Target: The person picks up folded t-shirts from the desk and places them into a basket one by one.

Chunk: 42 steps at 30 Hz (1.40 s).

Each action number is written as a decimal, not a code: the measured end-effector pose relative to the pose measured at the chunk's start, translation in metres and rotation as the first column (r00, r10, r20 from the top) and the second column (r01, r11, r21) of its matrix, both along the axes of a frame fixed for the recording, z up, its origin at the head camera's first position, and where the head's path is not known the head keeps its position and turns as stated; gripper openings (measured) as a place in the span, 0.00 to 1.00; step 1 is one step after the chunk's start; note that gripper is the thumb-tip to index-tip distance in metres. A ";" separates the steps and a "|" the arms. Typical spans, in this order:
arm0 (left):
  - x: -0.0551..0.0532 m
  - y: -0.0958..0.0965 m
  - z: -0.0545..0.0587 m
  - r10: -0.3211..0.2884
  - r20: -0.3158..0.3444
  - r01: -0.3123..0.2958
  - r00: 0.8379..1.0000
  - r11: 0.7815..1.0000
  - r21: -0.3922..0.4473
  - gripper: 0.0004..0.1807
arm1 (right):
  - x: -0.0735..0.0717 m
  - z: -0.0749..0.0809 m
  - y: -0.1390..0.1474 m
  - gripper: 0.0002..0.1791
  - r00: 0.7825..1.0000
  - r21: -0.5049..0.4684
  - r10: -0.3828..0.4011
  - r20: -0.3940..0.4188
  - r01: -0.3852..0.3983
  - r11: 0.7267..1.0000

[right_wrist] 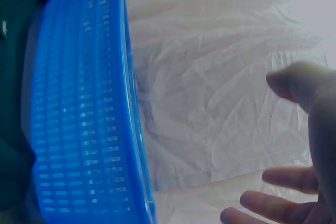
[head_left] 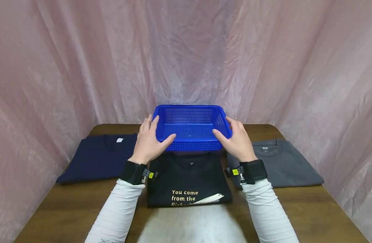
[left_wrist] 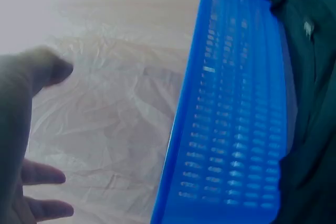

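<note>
A blue plastic basket (head_left: 189, 145) with slotted walls stands at the back middle of the table, nothing inside it. My left hand (head_left: 149, 140) is spread over its left end, thumb and fingers apart. At the right end my right hand (head_left: 238, 139) is held the same way, fingers spread. Both wrist views show a gap between the hands and the basket rim. Directly in front of the basket lies a folded black T-shirt (head_left: 189, 177) with pale lettering and a white streak. Neither hand holds anything.
A folded navy shirt (head_left: 97, 158) with a white label lies on the left of the brown wooden table (head_left: 319, 216). On the right is a folded grey T-shirt (head_left: 283, 168). Pink curtains (head_left: 186, 50) hang close behind the table and along both sides.
</note>
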<state>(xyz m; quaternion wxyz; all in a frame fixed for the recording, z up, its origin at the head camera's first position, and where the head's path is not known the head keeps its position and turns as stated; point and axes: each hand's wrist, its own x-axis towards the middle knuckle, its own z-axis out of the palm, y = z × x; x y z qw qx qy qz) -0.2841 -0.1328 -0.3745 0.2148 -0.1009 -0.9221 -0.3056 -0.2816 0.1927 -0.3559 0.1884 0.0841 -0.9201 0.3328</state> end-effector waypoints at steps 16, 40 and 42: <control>0.026 -0.047 -0.008 -0.037 0.287 -0.033 0.957 0.971 0.236 0.42 | 0.021 -0.002 0.025 0.40 0.972 -0.084 0.016 0.235 0.003 0.996; 0.065 -0.042 -0.045 -0.027 0.661 -0.102 0.750 0.983 0.155 0.30 | 0.060 -0.055 -0.012 0.22 0.882 0.316 -0.093 0.463 -0.065 0.947; 0.066 -0.040 -0.047 -0.062 0.678 -0.118 0.732 0.969 0.215 0.32 | 0.062 -0.058 -0.015 0.22 0.883 0.333 -0.104 0.458 -0.061 0.941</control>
